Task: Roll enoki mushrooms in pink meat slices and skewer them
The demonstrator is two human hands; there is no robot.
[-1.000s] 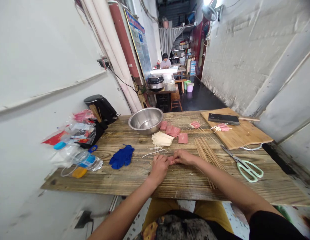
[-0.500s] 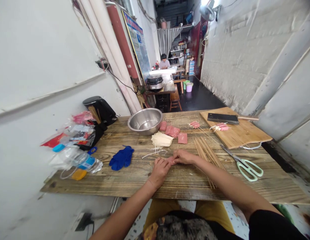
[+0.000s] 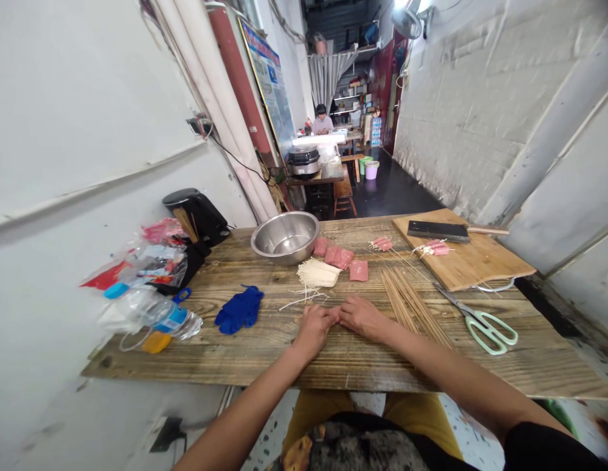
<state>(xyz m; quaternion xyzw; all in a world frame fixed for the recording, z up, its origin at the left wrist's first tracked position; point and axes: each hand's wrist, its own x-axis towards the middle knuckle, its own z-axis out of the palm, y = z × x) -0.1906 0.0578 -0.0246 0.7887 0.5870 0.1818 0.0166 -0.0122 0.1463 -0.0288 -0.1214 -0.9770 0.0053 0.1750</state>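
Observation:
My left hand [image 3: 314, 329] and my right hand [image 3: 361, 316] meet low over the wooden table, fingers closed together on a slice of pink meat [image 3: 335, 313], most of which they cover. Just beyond them lies a bunch of enoki mushrooms [image 3: 320, 273] with loose strands [image 3: 304, 298] beside it. Several pink meat slices [image 3: 359, 270] lie behind the mushrooms. To the right of my right hand, bamboo skewers [image 3: 416, 304] are spread in a bundle. Farther back, skewered meat rolls [image 3: 381, 244] rest on the table.
A steel bowl [image 3: 286, 238] stands at the back. On the right are a cutting board [image 3: 480, 261] with a cleaver [image 3: 437, 231] and meat rolls, plus green-handled scissors [image 3: 490, 330]. Leftward lie blue gloves [image 3: 239, 310] and a water bottle [image 3: 159, 313]. A person [image 3: 322, 122] sits far back.
My right hand has turned flatter and lowered over the meat slice, its fingers closer to my left hand. The forearm shifts across the lower ends of the skewers.

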